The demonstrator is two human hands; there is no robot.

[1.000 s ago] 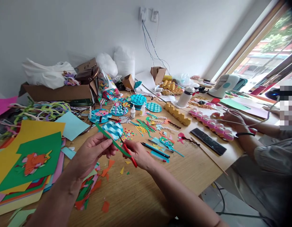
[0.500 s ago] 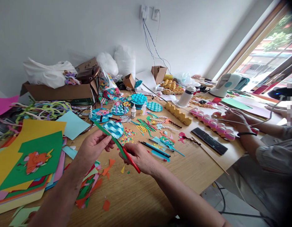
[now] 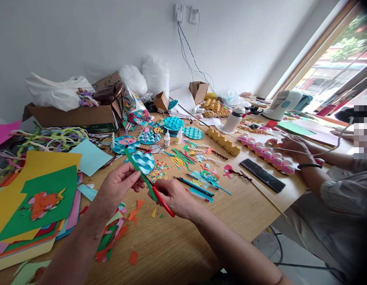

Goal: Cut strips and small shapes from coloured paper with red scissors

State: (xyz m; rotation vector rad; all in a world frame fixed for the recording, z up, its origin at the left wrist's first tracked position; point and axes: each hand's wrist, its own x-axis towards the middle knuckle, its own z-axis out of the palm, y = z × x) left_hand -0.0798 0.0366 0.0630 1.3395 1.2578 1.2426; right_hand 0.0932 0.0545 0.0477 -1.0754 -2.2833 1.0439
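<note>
My left hand (image 3: 124,183) pinches a long, narrow strip of green paper (image 3: 131,160) between thumb and fingers, its far end pointing up and left. My right hand (image 3: 171,194) is closed around red-handled scissors (image 3: 165,205), whose blades lie along the strip's near part. Both hands hover above the wooden table, close together. Beyond them lie a blue wavy paper disc (image 3: 141,162) and a scatter of coloured paper dots (image 3: 159,171). Paper scraps (image 3: 112,237) in orange and green lie under my left forearm.
Coloured paper sheets (image 3: 57,194) are stacked at left. Pens (image 3: 198,187), a black phone (image 3: 262,175) and a thin wooden stick (image 3: 268,198) lie to the right. Two glue bottles (image 3: 167,139) stand behind. A co-worker's hands (image 3: 295,147) are beside a pink egg-carton strip (image 3: 268,154) at right.
The green strip's far end has swung slightly to the right and more upright. Both hands keep their grips in nearly the same place; the view has shifted a little.
</note>
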